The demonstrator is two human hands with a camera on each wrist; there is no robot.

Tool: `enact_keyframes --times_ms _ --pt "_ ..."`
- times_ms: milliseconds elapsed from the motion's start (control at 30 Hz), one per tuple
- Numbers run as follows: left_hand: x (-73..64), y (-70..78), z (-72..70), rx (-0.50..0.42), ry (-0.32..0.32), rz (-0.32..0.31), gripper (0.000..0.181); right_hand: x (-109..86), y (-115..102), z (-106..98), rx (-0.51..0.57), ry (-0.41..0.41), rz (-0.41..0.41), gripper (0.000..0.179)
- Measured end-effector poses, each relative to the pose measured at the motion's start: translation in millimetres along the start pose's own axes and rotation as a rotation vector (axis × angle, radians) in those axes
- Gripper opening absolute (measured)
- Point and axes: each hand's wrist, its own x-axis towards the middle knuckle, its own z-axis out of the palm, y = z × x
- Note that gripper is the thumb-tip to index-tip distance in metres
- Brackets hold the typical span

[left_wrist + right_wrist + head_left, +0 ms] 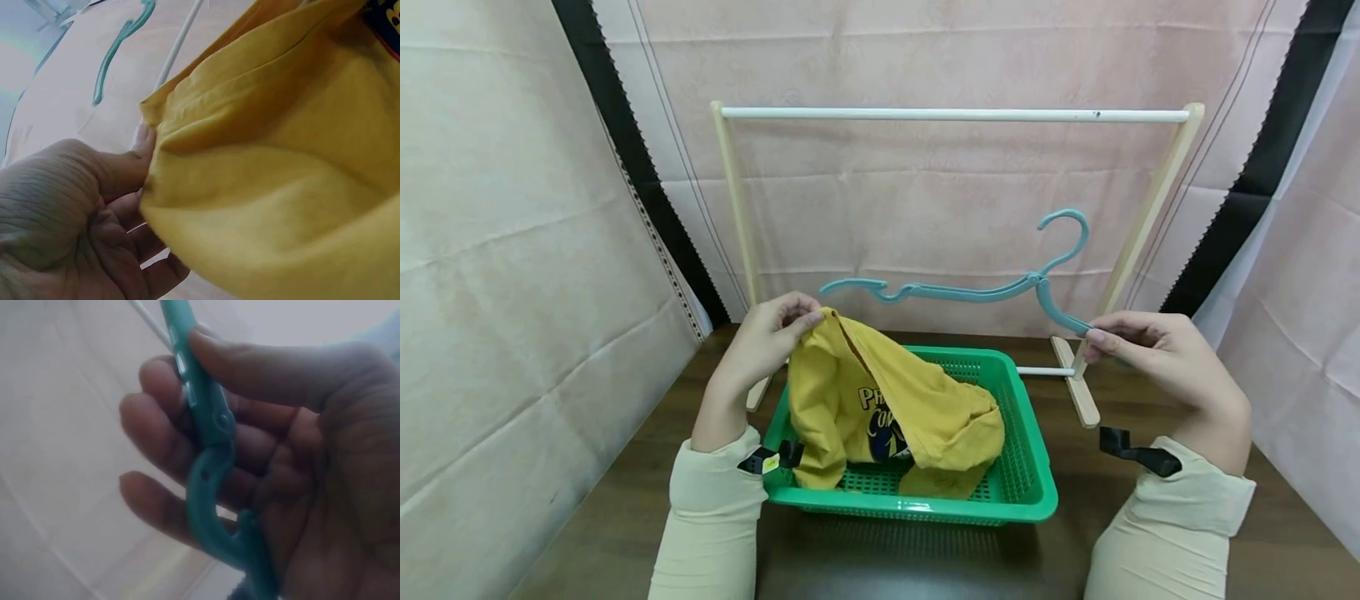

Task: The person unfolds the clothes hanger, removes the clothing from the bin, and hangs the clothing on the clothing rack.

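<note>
In the head view my left hand pinches a yellow shirt by its edge and lifts that end. A dark printed figure with lettering shows on the front, and the lower part of the shirt hangs into a green basket. The left wrist view has the thumb pressed on the fabric. My right hand holds a light blue plastic hanger by one arm's end, hook upward, its other arm reaching left above the shirt. Thumb and fingers pinch the hanger in the right wrist view.
Behind the basket stands a rack with a white top bar, cream side posts and flat feet. Everything rests on a dark brown wooden table. Pale cloth walls with black strips enclose the back and sides.
</note>
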Motion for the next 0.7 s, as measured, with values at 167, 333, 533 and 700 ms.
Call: enact_keyframes --times_ms 167,333,533,700 --pt "-0.4 -4.5 -5.5 -0.152 0.081 -0.093 0.026 -4.5 0 -5 0.023 -0.031 0.034 0.01" --pt "-0.9 -2.4 -7.6 -0.263 0.111 -0.159 0.03 -6.9 -4 -6 0.034 -0.068 0.083 0.01" --pt "-0.5 4.9 -7.9 -0.284 0.107 -0.147 0.031 -5.8 -5 -6 -0.013 -0.089 0.142 0.012" --pt "-1.7 5.7 -8.4 -0.284 0.099 -0.142 0.03 -7.3 -3 -6 0.0 -0.066 0.158 0.013"
